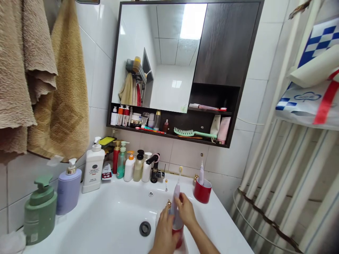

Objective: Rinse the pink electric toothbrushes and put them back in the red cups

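Over the white sink (111, 218) both my hands hold an upright electric toothbrush (175, 197) with a pale handle; its brush head (180, 170) points up. My left hand (164, 231) is closed round the lower part, where something red (179, 235) shows, perhaps a cup. My right hand (186, 211) is closed on the handle from the right side. A second toothbrush (201, 172) stands in a red cup (202, 192) on the rim just beyond my right hand.
Pump bottles line the sink's left and back edge: a green one (39, 210), a lilac one (68, 187), a white one (92, 167). A black tap (155, 167) stands at the back, and the drain (145, 228) lies beside my left hand. Towels (39, 81) hang at left, a mirror cabinet (185, 70) above, a radiator (291, 183) at right.
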`<state>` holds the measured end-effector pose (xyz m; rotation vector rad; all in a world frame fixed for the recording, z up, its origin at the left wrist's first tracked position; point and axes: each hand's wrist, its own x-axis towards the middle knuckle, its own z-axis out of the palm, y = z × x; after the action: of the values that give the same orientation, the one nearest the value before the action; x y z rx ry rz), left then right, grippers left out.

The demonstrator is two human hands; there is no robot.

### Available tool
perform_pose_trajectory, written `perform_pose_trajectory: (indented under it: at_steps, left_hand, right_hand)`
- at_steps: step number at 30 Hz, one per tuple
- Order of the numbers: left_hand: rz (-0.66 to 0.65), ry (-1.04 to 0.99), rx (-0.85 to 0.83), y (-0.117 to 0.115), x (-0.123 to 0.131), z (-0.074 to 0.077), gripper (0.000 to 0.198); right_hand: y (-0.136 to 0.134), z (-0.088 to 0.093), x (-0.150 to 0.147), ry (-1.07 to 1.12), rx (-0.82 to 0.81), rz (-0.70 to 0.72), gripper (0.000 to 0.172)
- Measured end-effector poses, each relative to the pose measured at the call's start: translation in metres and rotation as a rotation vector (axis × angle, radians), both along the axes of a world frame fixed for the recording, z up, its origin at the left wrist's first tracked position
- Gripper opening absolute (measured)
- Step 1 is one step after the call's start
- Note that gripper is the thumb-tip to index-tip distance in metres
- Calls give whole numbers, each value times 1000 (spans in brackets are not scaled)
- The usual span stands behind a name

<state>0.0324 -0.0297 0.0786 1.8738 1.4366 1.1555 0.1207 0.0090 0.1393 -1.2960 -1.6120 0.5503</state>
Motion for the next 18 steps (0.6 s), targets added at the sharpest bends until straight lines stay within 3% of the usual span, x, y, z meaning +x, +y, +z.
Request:
perform_pose_trajectory:
  at_steps: [2, 4, 7, 9, 11, 15, 18]
  left_hand:
    - [53, -195, 43, 3, -11, 20, 37]
    - [89, -454, -8, 5, -22, 50, 36]
    - [-88, -814, -100, 2, -34, 94, 36]
    - [-242, -962, -147, -4, -37, 111, 33]
    - [-292, -1067, -184, -10, -38, 116, 26]
    - [-234, -1223, -228, -19, -42, 104, 17]
    - [-202, -1254, -198, -22, -43, 100, 16]
  right_hand:
    - [-8, 24, 0, 24, 45, 27, 22]
    - [-22, 42, -2, 50, 71, 80, 25]
    - [-50, 50, -13, 183, -47, 276, 27]
    - [-69, 42, -23, 288, -176, 345, 28]
    - [-84, 31, -32, 360, -265, 373, 28]
    - [-102, 13, -43, 389, -401, 485, 26]
    - [-107, 7, -48, 316, -380, 396, 24]
